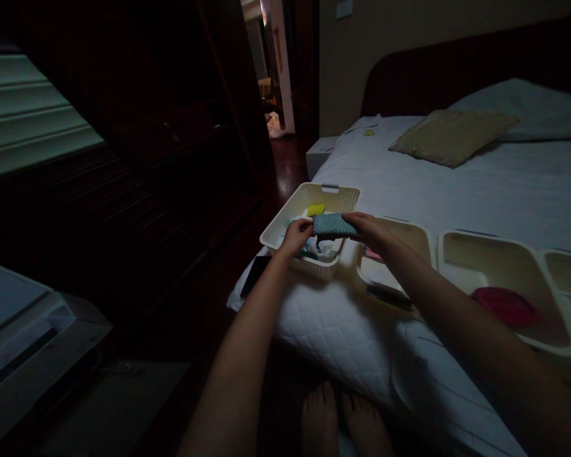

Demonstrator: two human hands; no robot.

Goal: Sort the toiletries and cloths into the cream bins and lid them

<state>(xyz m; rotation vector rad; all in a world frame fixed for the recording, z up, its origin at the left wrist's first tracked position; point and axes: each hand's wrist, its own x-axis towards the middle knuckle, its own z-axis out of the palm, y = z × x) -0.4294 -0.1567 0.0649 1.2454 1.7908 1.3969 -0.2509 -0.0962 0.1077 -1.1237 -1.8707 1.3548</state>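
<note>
A folded teal cloth [332, 225] is held flat between both hands above a cream perforated basket [285, 223] on the corner of the bed. My left hand [295, 236] grips its left end with fingers closed. Closed over its right end is my right hand [367, 230]. Inside the basket lie a yellow item [315, 209] and several pale and blue cloth pieces [324, 249].
Cream trays stand in a row on the white bed [485, 190]: one [423, 236] under my right arm, one holding a red item [504, 304]. A dark phone [254, 274] lies at the bed corner. A tan pillow [450, 134] is farther back. Dark cabinets stand left.
</note>
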